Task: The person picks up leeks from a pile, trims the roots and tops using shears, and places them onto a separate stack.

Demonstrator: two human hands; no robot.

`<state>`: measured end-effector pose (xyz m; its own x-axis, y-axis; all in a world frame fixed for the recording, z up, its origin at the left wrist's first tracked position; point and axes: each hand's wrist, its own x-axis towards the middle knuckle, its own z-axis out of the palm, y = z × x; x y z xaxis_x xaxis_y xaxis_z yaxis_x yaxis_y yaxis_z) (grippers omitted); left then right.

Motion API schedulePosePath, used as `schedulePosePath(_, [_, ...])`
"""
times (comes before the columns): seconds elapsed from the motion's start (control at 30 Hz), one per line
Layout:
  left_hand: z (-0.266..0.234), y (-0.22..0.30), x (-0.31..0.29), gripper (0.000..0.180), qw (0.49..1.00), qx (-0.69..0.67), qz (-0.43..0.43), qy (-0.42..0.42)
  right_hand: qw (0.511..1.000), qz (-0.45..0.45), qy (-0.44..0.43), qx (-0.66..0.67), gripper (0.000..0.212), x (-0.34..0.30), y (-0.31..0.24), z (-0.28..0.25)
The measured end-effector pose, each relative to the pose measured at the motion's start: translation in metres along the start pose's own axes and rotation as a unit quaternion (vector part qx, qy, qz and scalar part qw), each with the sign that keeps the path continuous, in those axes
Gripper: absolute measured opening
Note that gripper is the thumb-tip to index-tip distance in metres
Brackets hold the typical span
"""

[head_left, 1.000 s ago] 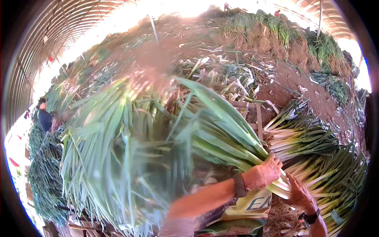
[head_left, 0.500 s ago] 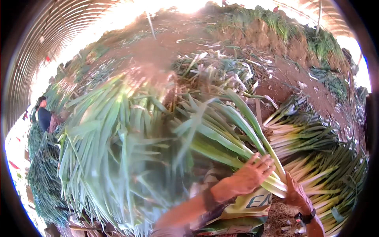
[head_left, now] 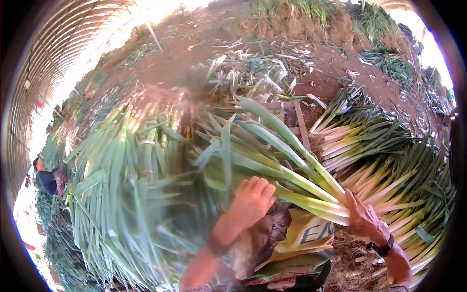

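Observation:
My right hand (head_left: 362, 219) is closed round the pale lower ends of several leeks (head_left: 311, 182). Their broad green leaves fan out to the upper left, across the middle of the view. My left hand (head_left: 252, 198) is beside the lower edge of these leaves, fingers curled in; whatever they may hold is hidden. Beneath the held stalks, a yellow printed sack or apron (head_left: 299, 233) covers my lap. A large heap of leeks (head_left: 126, 180) lies to my left, partly blurred, its leaves pointing toward me.
Trimmed leeks (head_left: 360, 141) with white stems lie on the right, and more leeks (head_left: 404, 199) spread below them. Root trimmings (head_left: 348, 265) lie by my right wrist. Stripped leaves (head_left: 262, 73) litter the soil ahead. Another person (head_left: 47, 181) is at the far left.
My left hand has moved left and down from the stalks, and its fingers have curled. My right hand keeps its hold on the leeks. The view has shifted slightly.

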<state>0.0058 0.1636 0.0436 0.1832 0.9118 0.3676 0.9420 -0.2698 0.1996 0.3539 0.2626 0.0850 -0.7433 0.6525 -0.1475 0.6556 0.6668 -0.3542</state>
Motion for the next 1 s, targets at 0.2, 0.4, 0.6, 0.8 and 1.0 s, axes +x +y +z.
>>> schedulePosePath(0.2, [0.014,0.011,-0.001,0.029,0.999,0.022,-0.046,0.014,0.999,0.009,0.012,-0.032,0.1,-0.008,-0.001,0.001])
schedulePosePath(0.4, [0.018,0.019,-0.008,0.02,0.995,0.043,-0.078,0.039,1.0,0.006,0.006,-0.023,0.102,-0.005,-0.001,0.004])
schedulePosePath(0.6, [0.014,0.015,-0.007,0.015,0.996,0.082,-0.03,-0.006,0.998,0.04,-0.01,-0.041,0.094,-0.005,-0.008,0.0])
schedulePosePath(0.8, [-0.019,-0.021,-0.007,0.01,0.98,0.123,0.033,-0.153,0.997,0.014,0.01,-0.071,0.083,0.001,-0.005,0.012])
schedulePosePath(1.0, [-0.075,-0.075,-0.022,0.01,0.947,0.308,-0.046,-0.079,0.999,0.007,0.007,-0.047,0.077,-0.001,-0.007,-0.002])
